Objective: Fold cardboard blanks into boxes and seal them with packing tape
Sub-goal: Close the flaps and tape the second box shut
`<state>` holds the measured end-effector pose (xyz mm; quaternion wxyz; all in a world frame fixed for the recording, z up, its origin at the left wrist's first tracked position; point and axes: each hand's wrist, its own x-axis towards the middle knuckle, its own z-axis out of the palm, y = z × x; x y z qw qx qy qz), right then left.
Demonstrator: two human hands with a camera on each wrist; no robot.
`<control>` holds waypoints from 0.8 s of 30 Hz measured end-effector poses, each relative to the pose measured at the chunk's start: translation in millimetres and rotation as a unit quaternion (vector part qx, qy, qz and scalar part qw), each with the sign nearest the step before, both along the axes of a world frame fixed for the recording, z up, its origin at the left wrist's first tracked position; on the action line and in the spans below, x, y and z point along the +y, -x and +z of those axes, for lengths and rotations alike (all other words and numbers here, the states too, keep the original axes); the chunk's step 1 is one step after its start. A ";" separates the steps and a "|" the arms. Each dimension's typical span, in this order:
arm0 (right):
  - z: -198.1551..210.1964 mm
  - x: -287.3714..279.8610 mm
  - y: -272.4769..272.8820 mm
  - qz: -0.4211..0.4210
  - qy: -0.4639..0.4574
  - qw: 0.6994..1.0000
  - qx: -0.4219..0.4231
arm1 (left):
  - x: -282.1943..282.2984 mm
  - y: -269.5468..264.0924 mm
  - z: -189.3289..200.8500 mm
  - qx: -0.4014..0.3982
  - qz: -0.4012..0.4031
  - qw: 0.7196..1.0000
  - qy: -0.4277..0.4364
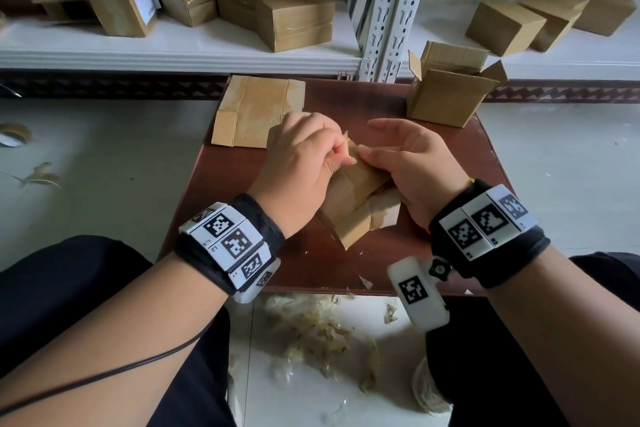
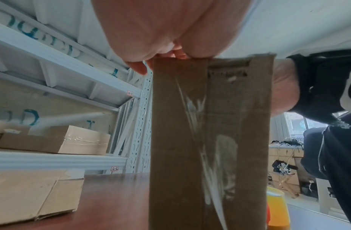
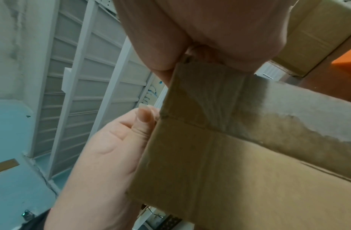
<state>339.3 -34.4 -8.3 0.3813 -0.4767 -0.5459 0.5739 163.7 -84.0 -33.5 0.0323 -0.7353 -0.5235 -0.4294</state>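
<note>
On the table (image 1: 450, 163) | both hands pinch cardboard blank (image 1: 349, 198) (taped) | open box (image 1: 450, 94) behind

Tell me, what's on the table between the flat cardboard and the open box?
Only bare brown table lies between the flat cardboard and the open box, with the person's hands nearer the camera. The head view shows it.
</note>
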 end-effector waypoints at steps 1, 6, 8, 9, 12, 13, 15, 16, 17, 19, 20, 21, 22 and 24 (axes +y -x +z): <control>-0.8 0.9 -0.3 -0.003 -0.005 1.000 -0.004 | 0.3 1.1 0.9 -0.004 -0.012 1.000 0.004; 1.0 2.9 -2.0 -0.006 0.000 1.000 0.003 | -3.7 6.2 8.1 -0.067 -0.067 0.994 0.049; 3.1 1.2 -2.8 0.003 0.003 1.000 0.013 | -5.0 6.5 8.9 -0.105 -0.073 0.989 0.077; 2.8 1.0 -3.3 0.009 0.003 1.000 0.014 | -3.8 6.8 7.8 -0.109 -0.073 0.988 0.077; 0.5 -0.8 -3.2 0.014 -0.011 1.000 0.008 | -0.7 5.9 5.0 -0.090 -0.072 0.992 0.056; -1.5 -0.8 -3.4 0.012 -0.024 1.000 -0.005 | -0.9 4.6 4.2 -0.088 -0.075 0.992 0.056; -6.8 0.7 -3.5 0.004 -0.048 0.998 -0.036 | -2.4 1.9 4.1 -0.100 -0.085 0.989 0.070; -8.0 2.6 -3.5 -0.001 -0.054 0.997 -0.049 | -3.9 0.7 4.7 -0.110 -0.086 0.987 0.078; -8.8 4.5 -3.3 -0.009 -0.056 0.997 -0.057 | -5.4 -0.1 6.2 -0.120 -0.086 0.985 0.085; -7.8 8.1 -5.1 -0.028 -0.063 0.995 -0.071 | -7.9 -1.5 11.3 -0.145 -0.084 0.981 0.092; -7.4 9.8 -6.8 -0.033 -0.076 0.993 -0.087 | -9.3 -2.3 14.0 -0.163 -0.084 0.979 0.093; -7.8 11.5 -7.9 -0.035 -0.095 0.989 -0.105 | -11.3 -2.7 16.6 -0.188 -0.084 0.974 0.097; -8.8 12.6 -8.8 -0.035 -0.113 0.986 -0.120 | -12.7 -3.4 18.5 -0.221 -0.086 0.966 0.104; -13.5 14.7 -8.5 -0.036 -0.145 0.977 -0.153 | -15.4 -4.2 22.5 -0.305 -0.103 0.939 0.122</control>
